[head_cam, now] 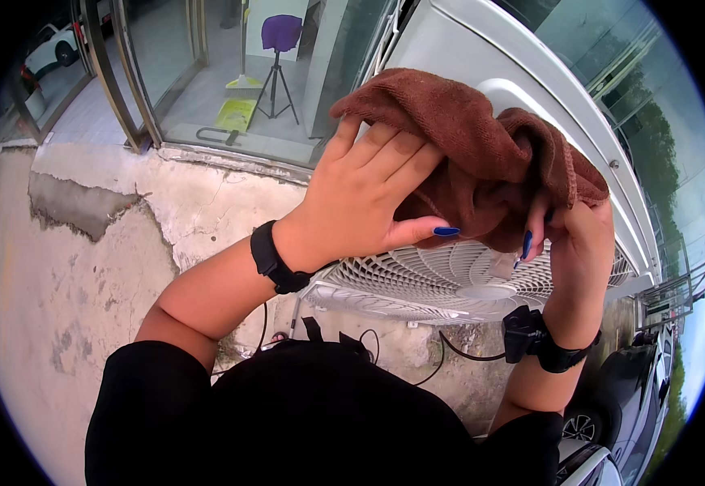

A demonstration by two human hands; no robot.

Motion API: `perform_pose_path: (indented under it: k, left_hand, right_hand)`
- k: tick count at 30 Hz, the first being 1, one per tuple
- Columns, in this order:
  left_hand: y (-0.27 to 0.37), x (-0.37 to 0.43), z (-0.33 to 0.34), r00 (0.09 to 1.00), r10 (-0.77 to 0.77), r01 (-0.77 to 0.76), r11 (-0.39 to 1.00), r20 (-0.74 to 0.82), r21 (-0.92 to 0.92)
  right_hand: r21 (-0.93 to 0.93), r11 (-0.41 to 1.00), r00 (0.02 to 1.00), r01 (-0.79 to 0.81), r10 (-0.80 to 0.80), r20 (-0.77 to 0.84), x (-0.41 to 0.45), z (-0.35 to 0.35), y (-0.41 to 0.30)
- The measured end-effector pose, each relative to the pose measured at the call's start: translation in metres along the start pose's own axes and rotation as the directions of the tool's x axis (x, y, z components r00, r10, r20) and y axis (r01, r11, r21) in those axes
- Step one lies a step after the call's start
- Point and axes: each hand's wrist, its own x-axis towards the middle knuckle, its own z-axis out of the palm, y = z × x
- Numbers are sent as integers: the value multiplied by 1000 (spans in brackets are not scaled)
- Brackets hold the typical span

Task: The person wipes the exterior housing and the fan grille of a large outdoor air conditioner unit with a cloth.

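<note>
A bunched brown towelling cloth [450, 115] is held up in front of a white outdoor air-conditioner unit [443, 36]. The fingertips of my left hand [364, 188] disappear behind the cloth's left edge, and its blue-nailed thumb lies along the lower folds. My right hand [580, 243] grips the gathered right end of the cloth, its fingers partly covered by the fabric. Below the cloth, the unit's round fan grille [486, 291] shows from above. Each wrist wears a black strap, the right one with a black box.
Left of the unit stands a glass front [225, 73] with a metal-framed doorway. Behind the glass are a purple-topped tripod [275, 79], a broom and a yellow-green dustpan [235, 115]. Cracked concrete [103, 285] covers the ground. Black cables [468, 355] hang near my body. Parked cars [608, 395] stand at lower right.
</note>
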Motion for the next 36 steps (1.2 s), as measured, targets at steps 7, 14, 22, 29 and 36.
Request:
perform_pose_path:
  k: [7,14,22,29,36]
  left_hand:
    - [-20,-48,19,986,34,-3,982,163,-188]
    - [-26,-67,3,996,-27,50,964,91,-259]
    - [6,-112,24,869,-367,482,777,332,-404]
    - [20,-71,18,831,-229,495,720,507,-486]
    - [16,-52,16,771,-320,625,544,550,-559]
  right_hand:
    - [-388,919,997,-71,70,-17,6,33,-28]
    - [-741,670,999,-44,33,-29,4,58,-18]
    - [-828,560,994,22,76,78,-9,68,20]
    - [-688,717,993,-106,40,-111,-3,69,-22]
    - [-736,665,992,-125,81,-95,-1,76,-15]
